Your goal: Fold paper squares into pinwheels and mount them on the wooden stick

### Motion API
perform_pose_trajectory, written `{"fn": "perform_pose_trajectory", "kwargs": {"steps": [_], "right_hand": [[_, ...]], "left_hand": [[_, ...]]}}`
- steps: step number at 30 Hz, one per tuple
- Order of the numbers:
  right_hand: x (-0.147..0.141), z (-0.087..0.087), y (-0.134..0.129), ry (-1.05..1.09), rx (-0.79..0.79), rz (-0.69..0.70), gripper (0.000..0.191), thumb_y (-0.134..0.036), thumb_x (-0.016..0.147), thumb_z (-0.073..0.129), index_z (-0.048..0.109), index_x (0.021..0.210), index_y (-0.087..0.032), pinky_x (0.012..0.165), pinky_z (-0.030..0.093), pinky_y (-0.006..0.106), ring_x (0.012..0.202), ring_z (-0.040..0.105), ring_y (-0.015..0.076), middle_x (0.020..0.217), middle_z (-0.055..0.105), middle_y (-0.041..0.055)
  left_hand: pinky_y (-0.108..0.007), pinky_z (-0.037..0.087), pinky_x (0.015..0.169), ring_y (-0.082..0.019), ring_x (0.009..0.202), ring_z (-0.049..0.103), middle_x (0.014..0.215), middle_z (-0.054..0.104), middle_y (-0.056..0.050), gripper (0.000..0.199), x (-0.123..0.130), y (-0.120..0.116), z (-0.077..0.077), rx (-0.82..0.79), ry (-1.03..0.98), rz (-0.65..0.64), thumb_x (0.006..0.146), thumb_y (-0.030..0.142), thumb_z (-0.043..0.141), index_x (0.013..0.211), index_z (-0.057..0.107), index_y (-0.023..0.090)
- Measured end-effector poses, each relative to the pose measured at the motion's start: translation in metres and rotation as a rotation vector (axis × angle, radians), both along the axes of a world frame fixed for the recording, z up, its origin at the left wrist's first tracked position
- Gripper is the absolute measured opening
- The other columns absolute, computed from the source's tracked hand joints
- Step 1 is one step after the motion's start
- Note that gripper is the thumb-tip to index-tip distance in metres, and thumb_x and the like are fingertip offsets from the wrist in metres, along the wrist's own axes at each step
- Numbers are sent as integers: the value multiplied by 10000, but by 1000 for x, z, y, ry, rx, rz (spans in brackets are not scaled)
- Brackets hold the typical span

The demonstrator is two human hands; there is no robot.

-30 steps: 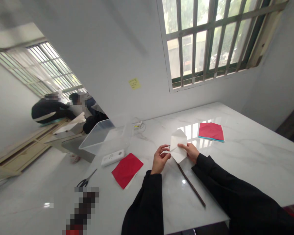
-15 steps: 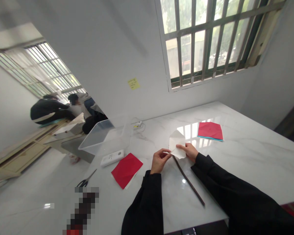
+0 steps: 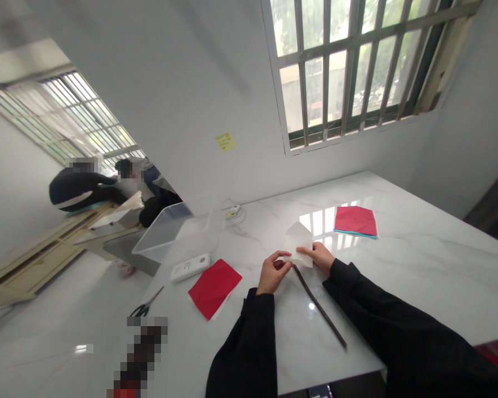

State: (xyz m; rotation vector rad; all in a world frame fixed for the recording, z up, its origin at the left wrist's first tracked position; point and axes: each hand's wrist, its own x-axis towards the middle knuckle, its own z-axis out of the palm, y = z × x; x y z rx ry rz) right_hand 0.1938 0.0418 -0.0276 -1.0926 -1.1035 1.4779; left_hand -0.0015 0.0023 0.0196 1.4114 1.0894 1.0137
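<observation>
A cream-white sheet of paper (image 3: 302, 236) is held up over the marble-patterned table (image 3: 415, 265). My right hand (image 3: 322, 257) grips its right side, with the thumb lying across the front. Fingers and thumb of my left hand (image 3: 273, 271) pinch the lower left corner of the same sheet. Below the paper a thin dark brown stick (image 3: 321, 309) slants down to the right across the tabletop. Its upper end lies close to my left fingertips; whether they touch it I cannot tell.
Red paper sheets (image 3: 214, 287) lie left of my hands, beside a white device (image 3: 191, 267). More red paper (image 3: 356, 221) sits at the back right. Scissors (image 3: 143, 309) and a clear plastic bin (image 3: 161, 232) are farther left. Two people sit in the background.
The paper has tilted and shifted slightly, and my left fingers have moved a little at its corner. The stick and the other things on the table stay put.
</observation>
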Motion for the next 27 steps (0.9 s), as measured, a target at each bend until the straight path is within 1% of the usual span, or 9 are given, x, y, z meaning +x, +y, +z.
{"fn": "perform_pose_trajectory", "kwargs": {"steps": [2,4,7,12,15,19,22,25,27], "right_hand": [[0,0,0,-6,14,6,504,-523,678,807,777,928,-86,678,536,317,759,711,240,892,781,128],[0,1,-1,-15,31,34,497,-518,679,808,780,922,-85,672,528,308,750,706,233,871,780,120],[0,4,-2,-35,47,75,459,-500,685,804,779,881,-86,660,513,296,720,694,219,826,775,106],[-2,9,-3,-50,63,89,432,-484,676,798,777,856,-92,654,496,293,715,686,219,810,772,96],[-2,11,-3,-66,60,94,414,-470,664,805,774,836,-94,657,491,297,711,680,220,792,767,90],[-1,13,-5,-62,47,94,415,-462,648,823,770,828,-92,662,493,305,699,672,215,773,759,86],[-1,13,-5,-21,30,104,456,-469,622,839,773,866,-89,689,508,318,721,677,218,805,766,95],[-2,14,-5,-2,23,111,493,-481,604,850,772,896,-90,714,520,333,749,686,229,845,772,107],[-2,15,-5,1,37,134,511,-487,601,853,774,922,-97,726,525,338,777,691,237,888,777,113]], "left_hand": [[-265,527,716,-178,754,694,833,735,-60,434,3,-1,0,12,5,-24,714,392,842,1050,704,155],[-246,517,685,-151,724,657,839,712,-50,389,6,-2,-1,48,3,-2,699,401,850,966,719,152],[-205,448,565,-96,599,543,718,629,-1,336,8,-1,-2,85,0,73,689,424,848,822,711,147],[-189,335,462,-76,483,472,586,591,23,351,9,0,-3,-19,-1,88,705,444,827,831,698,143],[-205,423,509,-106,527,559,624,636,7,334,10,1,-5,-29,-12,106,708,431,819,833,695,147],[-253,543,626,-121,598,627,805,693,-15,296,12,2,-7,1,-49,123,699,386,816,834,686,157],[-269,574,656,-131,667,657,967,713,-50,371,13,1,-6,22,-87,105,701,366,814,981,678,166],[-277,585,664,-169,757,695,1026,727,-79,692,14,-1,-4,12,-115,97,713,357,819,1328,543,199],[-288,587,687,-186,789,710,1021,739,-85,872,15,-1,-4,-13,-135,107,720,359,826,1468,402,213]]}}
